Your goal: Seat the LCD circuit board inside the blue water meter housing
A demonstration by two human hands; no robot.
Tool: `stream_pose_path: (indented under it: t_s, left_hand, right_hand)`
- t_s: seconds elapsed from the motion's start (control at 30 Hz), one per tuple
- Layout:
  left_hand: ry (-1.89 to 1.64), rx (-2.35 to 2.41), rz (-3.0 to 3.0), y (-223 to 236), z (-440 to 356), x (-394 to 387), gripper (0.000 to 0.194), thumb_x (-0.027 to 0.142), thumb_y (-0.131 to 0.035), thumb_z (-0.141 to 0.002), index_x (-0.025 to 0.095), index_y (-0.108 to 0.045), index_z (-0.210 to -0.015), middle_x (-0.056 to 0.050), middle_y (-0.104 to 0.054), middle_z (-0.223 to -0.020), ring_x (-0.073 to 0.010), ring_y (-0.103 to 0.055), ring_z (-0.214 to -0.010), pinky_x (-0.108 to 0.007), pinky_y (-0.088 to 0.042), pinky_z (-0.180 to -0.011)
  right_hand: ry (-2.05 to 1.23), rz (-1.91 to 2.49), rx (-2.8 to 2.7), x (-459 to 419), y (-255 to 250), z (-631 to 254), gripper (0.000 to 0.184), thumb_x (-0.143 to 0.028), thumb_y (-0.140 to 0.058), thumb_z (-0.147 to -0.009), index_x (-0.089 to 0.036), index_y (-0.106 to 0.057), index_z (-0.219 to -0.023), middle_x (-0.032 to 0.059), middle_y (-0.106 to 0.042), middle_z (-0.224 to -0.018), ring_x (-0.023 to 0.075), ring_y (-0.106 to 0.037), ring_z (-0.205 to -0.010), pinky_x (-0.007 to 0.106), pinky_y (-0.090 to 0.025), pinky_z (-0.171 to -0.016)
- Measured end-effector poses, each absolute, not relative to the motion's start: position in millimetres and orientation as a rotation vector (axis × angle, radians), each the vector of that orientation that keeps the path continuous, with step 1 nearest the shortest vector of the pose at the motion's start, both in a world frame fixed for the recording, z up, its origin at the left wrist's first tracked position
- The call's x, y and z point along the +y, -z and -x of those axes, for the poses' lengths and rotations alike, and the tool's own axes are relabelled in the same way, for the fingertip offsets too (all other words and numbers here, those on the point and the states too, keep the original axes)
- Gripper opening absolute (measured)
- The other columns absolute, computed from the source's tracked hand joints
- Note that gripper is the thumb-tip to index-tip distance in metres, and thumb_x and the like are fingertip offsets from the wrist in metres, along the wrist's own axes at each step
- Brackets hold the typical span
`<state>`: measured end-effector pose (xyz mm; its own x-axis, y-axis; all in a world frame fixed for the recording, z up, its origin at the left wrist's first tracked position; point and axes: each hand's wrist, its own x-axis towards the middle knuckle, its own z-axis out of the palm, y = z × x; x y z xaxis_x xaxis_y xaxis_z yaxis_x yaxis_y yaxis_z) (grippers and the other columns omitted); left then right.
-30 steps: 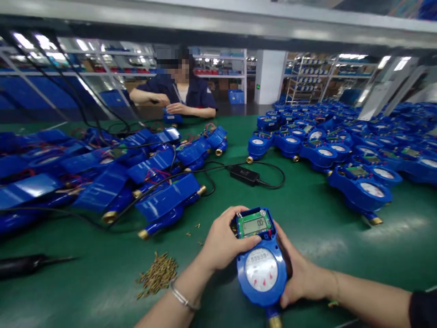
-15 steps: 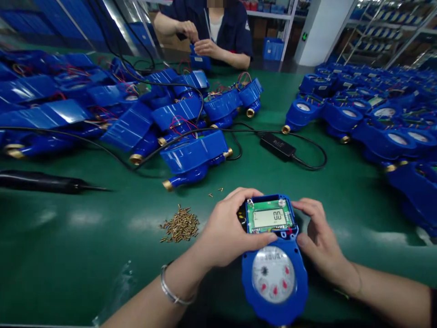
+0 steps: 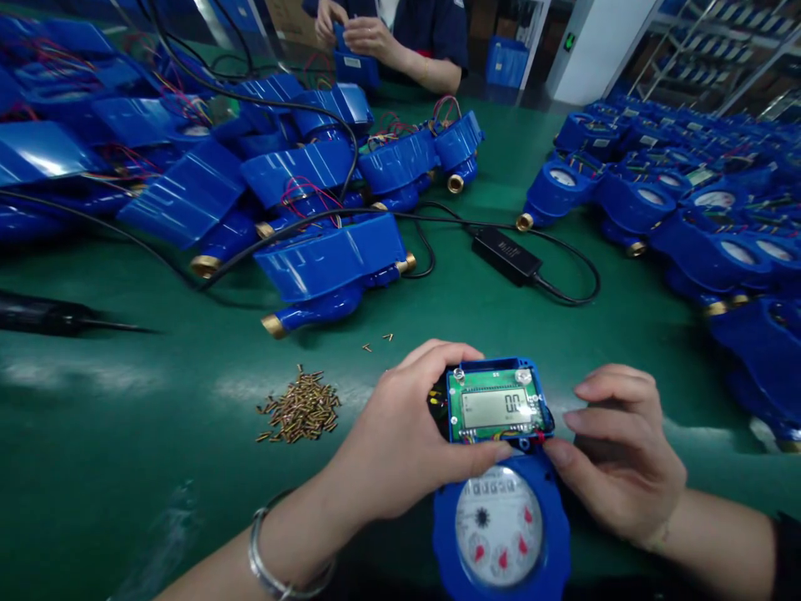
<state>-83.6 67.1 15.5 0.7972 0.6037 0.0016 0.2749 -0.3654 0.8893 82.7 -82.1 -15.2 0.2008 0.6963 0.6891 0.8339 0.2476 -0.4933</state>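
A blue water meter (image 3: 499, 524) with a round dial and red pointers lies before me. At its far end an uncovered circuit board with an LCD display (image 3: 494, 409) reads what looks like 0.0. My left hand (image 3: 400, 442) is closed around the left side of this end, its thumb across the near edge below the display. To the right, my right hand (image 3: 626, 455) has its fingers apart and curved. Its thumb tip is at the meter's right corner, by the red wires; whether it touches is unclear. A pile of small brass screws (image 3: 304, 407) lies left of my left hand.
Many blue meters with loose wires (image 3: 331, 250) crowd the left; more stand in rows (image 3: 651, 200) on the right. A black cable with an inline box (image 3: 506, 255) crosses the green table. A black screwdriver-like tool (image 3: 43, 315) is at left. A co-worker's hands (image 3: 369, 37) hold a blue part opposite.
My right hand has drawn back to the right from the meter's side, its fingers spreading. My left hand keeps its grip. The view has shifted slightly, tilting down.
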Motion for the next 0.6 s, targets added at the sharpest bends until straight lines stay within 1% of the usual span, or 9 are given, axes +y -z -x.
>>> stream_pose_path:
  t_s: [0.1,0.27,0.47,0.6]
  left_hand:
    - [-0.418,0.662,-1.969,-15.1,83.8,66.7,0.055,0.035,-0.084,-0.056,0.024,-0.061,-0.105,-0.001,-0.067,-0.103,-0.0221,-0.064,-0.094,-0.032,-0.052,-0.081]
    - [-0.424,0.667,-1.978,-13.4,83.6,66.5,0.054,0.037,-0.083,-0.057,0.026,-0.061,-0.105,-0.002,-0.067,-0.105,-0.0235,-0.064,-0.096,-0.033,-0.052,-0.082]
    - [-0.432,0.646,-1.988,-11.6,84.1,66.9,0.053,0.039,-0.083,-0.058,0.027,-0.061,-0.105,0.000,-0.067,-0.104,-0.0218,-0.065,-0.095,-0.031,-0.052,-0.079]
    - [-0.431,0.647,-1.990,-12.2,83.8,66.7,0.054,0.038,-0.084,-0.058,0.027,-0.061,-0.105,0.000,-0.067,-0.104,-0.0220,-0.064,-0.095,-0.031,-0.052,-0.079]
  right_hand:
    - [0.236,1.470,-1.576,-80.2,13.3,-82.8,0.010,-0.014,-0.065,-0.082,-0.022,-0.062,-0.088,0.0040,-0.052,-0.098,0.0214,-0.047,-0.094,0.038,-0.039,-0.077]
    - [0.299,1.500,-1.571,-77.4,11.3,-81.2,0.010,-0.014,-0.065,-0.080,-0.022,-0.062,-0.086,0.0039,-0.053,-0.096,0.0213,-0.047,-0.094,0.037,-0.039,-0.075]
    - [0.290,1.464,-1.618,-78.6,14.9,-83.9,0.012,-0.013,-0.064,-0.081,-0.020,-0.059,-0.090,0.0038,-0.054,-0.096,0.0204,-0.049,-0.092,0.038,-0.042,-0.076]
    - [0.271,1.458,-1.645,-80.0,16.1,-85.6,0.015,-0.012,-0.064,-0.081,-0.022,-0.060,-0.093,0.0038,-0.054,-0.100,0.0210,-0.049,-0.095,0.039,-0.042,-0.077]
